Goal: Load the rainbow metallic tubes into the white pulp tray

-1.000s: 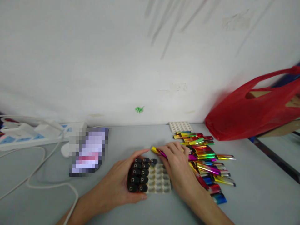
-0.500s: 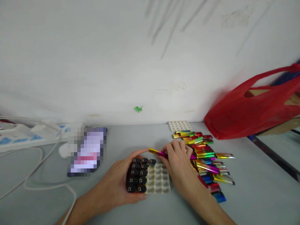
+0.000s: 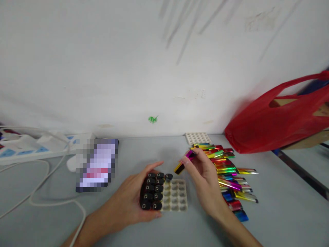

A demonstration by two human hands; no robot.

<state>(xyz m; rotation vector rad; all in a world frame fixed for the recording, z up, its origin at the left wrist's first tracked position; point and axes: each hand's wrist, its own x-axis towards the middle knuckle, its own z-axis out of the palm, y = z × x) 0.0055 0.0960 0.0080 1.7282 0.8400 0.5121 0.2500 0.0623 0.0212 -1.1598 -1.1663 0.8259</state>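
Note:
My left hand (image 3: 127, 195) curls around the left side of a pale tray (image 3: 174, 195) with rows of small pockets. Black-ended lighters (image 3: 158, 188), each with a small ring on top, stand upright in its left columns, and one more sits at the top of the third column. The other pockets to the right hold nothing. Above the tray's far right corner, my right hand (image 3: 205, 175) pinches a shiny gold-and-purple lighter (image 3: 179, 167), tilted with its gold end down and to the left. Beside that hand lies a pile of metallic-coloured lighters (image 3: 228, 183).
Behind the pile a second pale tray (image 3: 197, 138) lies by the wall. A red plastic bag (image 3: 272, 120) stands at the right. On the left are a phone (image 3: 100, 164), a power strip (image 3: 84, 135) and a loose white cable (image 3: 56, 203).
My right hand has turned and opened its palm side to view, swinging the lighter from nearly level to a steeper tilt, further right. My left hand stays on the tray.

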